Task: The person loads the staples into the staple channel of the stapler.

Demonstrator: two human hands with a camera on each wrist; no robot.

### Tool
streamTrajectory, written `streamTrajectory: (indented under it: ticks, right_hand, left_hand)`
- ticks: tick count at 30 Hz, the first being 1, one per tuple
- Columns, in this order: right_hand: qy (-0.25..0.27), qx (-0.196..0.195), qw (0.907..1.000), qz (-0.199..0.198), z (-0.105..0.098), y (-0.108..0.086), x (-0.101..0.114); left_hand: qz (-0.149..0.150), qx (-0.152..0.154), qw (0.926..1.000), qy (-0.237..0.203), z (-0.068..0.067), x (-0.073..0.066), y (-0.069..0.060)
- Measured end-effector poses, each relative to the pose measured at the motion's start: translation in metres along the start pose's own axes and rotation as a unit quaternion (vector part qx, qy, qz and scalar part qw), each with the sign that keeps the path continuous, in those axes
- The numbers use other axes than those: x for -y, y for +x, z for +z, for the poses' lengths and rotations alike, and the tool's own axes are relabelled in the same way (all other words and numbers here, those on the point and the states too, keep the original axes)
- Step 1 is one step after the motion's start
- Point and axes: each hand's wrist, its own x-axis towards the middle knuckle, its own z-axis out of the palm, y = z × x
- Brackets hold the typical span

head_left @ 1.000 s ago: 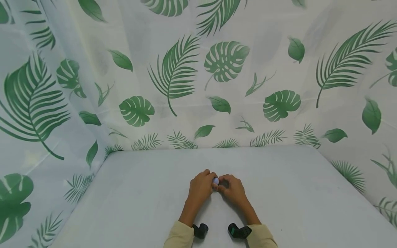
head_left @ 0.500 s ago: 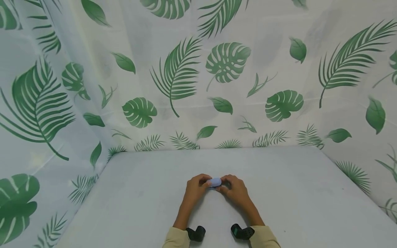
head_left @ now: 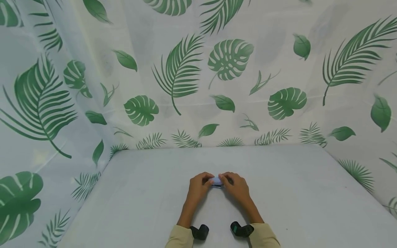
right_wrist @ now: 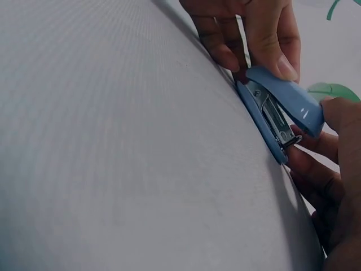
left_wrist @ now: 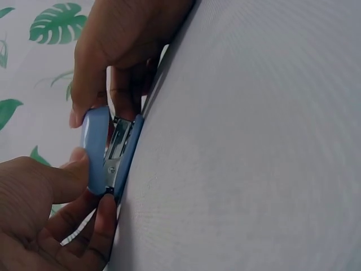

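A small light-blue stapler (head_left: 217, 181) is between both hands, on or just over the white tabletop. Its top cover (left_wrist: 96, 147) is tilted up from the base, baring the metal staple channel (right_wrist: 274, 116). My left hand (head_left: 197, 186) grips the hinge end, thumb on the cover and fingers low by the base. At the front end, my right hand (head_left: 237, 186) has its thumb against the tip of the raised cover (right_wrist: 307, 113), with other fingers near the front of the base. Whether staples lie in the channel is too dim to tell.
The white tabletop (head_left: 149, 199) spreads around the hands. A leaf-patterned cloth (head_left: 183, 75) hangs behind it and along the sides. Black wrist devices (head_left: 200, 232) sit at both cuffs.
A second ago the left hand covered most of the stapler. It then shifted left to the hinge end, baring the stapler's length. Now the metal channel shows below the cover in the head view.
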Motion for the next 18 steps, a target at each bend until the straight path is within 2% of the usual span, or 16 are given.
streamTrajectory:
  ticks: [11, 18]
  right_hand:
    - [0.015, 0.007, 0.9998, -0.013, -0.0042, 0.0002, 0.0015]
    - [0.022, 0.007, 0.9991, -0.034, -0.0050, 0.0009, 0.0028]
  left_hand:
    - [0.005, -0.019, 0.9997, 0.011, 0.0041, 0.0001, 0.0023]
    - [-0.014, -0.018, 0.9997, 0.003, 0.0053, -0.0014, 0.0025]
